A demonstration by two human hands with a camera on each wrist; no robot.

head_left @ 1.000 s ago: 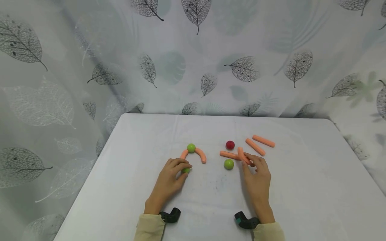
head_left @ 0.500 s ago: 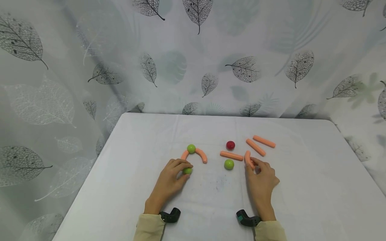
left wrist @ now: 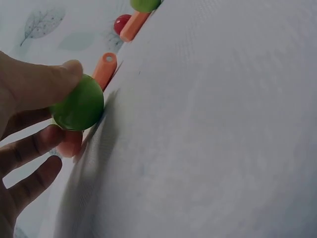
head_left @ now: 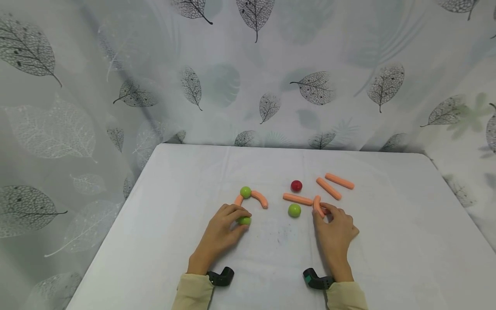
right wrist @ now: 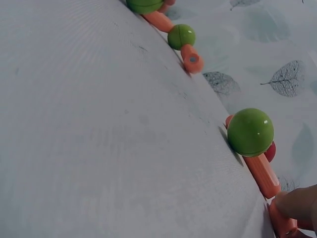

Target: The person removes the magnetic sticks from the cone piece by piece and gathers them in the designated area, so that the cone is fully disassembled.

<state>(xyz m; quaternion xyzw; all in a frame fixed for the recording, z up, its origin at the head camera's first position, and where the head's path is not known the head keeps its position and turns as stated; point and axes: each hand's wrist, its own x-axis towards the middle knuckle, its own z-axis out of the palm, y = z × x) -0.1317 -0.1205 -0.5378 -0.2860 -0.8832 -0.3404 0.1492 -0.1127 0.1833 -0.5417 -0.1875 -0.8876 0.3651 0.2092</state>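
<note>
My left hand [head_left: 222, 230] pinches a green ball [left wrist: 79, 105] between thumb and fingers, at the near end of a curved orange stick [head_left: 238, 199]. That stick and a second curved orange stick [head_left: 259, 199] meet at another green ball [head_left: 246, 192], forming an arch. My right hand [head_left: 335, 228] pinches a curved orange stick [head_left: 318, 206] at the right end of a straight orange stick [head_left: 297, 199]. A bit of dark red [right wrist: 304, 233] shows under the right fingers in the right wrist view.
A red ball [head_left: 296, 186] lies behind the straight stick, and a green ball [head_left: 294, 210] in front of it. Two more straight orange sticks, one nearer [head_left: 328, 188] and one farther [head_left: 339, 181], lie at the back right. The white table [head_left: 174, 172] ends at a leaf-print curtain [head_left: 286, 86].
My right hand has shifted right, bringing its curved stick from overlapping the straight stick to that stick's right end. My left hand and its green ball have edged right; the arch's right stick has swung slightly outward.
</note>
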